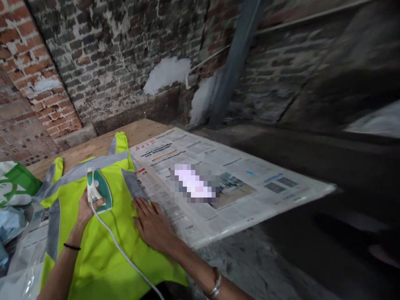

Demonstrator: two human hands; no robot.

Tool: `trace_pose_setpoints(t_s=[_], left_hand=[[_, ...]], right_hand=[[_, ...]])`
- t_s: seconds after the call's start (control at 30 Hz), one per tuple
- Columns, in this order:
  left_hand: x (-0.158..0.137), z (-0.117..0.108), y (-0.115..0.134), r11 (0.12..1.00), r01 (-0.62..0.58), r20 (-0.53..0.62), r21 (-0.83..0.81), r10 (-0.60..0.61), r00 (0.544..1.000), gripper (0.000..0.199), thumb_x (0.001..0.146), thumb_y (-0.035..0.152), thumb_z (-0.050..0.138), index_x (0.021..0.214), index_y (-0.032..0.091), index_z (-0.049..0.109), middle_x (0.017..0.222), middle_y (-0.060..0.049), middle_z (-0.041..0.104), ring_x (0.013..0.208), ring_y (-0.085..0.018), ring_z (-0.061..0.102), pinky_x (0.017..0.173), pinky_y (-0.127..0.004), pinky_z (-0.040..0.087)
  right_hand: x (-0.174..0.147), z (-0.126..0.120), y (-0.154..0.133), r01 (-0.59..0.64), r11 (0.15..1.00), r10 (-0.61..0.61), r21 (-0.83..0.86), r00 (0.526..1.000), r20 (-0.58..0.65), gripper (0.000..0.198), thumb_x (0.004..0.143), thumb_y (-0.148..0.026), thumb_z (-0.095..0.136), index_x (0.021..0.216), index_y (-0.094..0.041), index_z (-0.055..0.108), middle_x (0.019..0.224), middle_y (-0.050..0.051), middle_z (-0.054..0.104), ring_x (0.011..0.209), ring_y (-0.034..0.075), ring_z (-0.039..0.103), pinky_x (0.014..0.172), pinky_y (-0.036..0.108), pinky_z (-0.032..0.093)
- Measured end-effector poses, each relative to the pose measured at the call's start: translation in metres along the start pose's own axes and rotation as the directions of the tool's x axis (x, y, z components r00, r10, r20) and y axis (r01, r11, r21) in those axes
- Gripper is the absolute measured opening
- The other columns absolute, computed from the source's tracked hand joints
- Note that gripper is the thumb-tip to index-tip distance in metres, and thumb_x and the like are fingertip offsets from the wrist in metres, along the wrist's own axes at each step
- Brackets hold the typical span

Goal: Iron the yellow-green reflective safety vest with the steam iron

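Note:
A neon yellow garment with grey bands [117, 233] lies spread on the table. On its upper middle rests a green and white clothes iron [104, 191]. My left hand [85, 206] is wrapped round the iron's handle, partly hidden by the iron. A white cord runs from the iron's rear down across the garment towards me. My right hand [153, 225] lies flat on the garment's right side, fingers stretched out beside a grey band, holding nothing.
Newspaper sheets [200, 146] under clear plastic cover the table, with a blurred-out patch [195, 183] on them. A green and white bag [17, 183] and pale blue crumpled material [11, 223] lie at left. Brick walls and a grey post [236, 62] stand behind.

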State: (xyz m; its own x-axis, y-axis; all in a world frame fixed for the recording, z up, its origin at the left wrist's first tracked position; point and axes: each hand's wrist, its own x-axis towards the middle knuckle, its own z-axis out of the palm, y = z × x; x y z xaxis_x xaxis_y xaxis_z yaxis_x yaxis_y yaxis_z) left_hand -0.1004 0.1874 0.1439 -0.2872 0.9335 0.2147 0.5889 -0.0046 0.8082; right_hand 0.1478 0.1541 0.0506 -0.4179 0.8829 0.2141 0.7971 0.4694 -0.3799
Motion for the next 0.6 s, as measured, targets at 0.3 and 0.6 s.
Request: trace_pose_setpoints(t_s=[0.3, 0.6], left_hand=[[0.003, 0.030, 0.016, 0.998, 0.031, 0.041, -0.048, -0.029, 0.999, 0.055, 0.055, 0.034, 0.088, 0.106, 0.020, 0.076, 0.088, -0.004, 0.076, 0.078, -0.023, 0.071, 0.073, -0.036, 0.061], [-0.110, -0.021, 0.013, 0.999, 0.032, 0.116, -0.001, -0.032, 0.993, 0.066, 0.058, 0.056, 0.084, 0.112, 0.020, 0.078, 0.094, -0.006, 0.073, 0.071, -0.020, 0.066, 0.061, -0.033, 0.057]], right_hand=[[0.000, -0.013, -0.003, -0.018, 0.999, 0.017, 0.036, 0.999, 0.028, 0.061, 0.110, -0.035, 0.030, 0.164, -0.008, 0.041, 0.170, 0.018, 0.039, 0.159, 0.030, 0.032, 0.128, 0.055, 0.022], [0.000, -0.004, -0.002, 0.003, 0.999, -0.002, 0.033, 1.000, -0.025, 0.061, 0.109, -0.033, 0.028, 0.162, -0.007, 0.044, 0.167, 0.019, 0.042, 0.157, 0.031, 0.037, 0.127, 0.054, 0.024]])
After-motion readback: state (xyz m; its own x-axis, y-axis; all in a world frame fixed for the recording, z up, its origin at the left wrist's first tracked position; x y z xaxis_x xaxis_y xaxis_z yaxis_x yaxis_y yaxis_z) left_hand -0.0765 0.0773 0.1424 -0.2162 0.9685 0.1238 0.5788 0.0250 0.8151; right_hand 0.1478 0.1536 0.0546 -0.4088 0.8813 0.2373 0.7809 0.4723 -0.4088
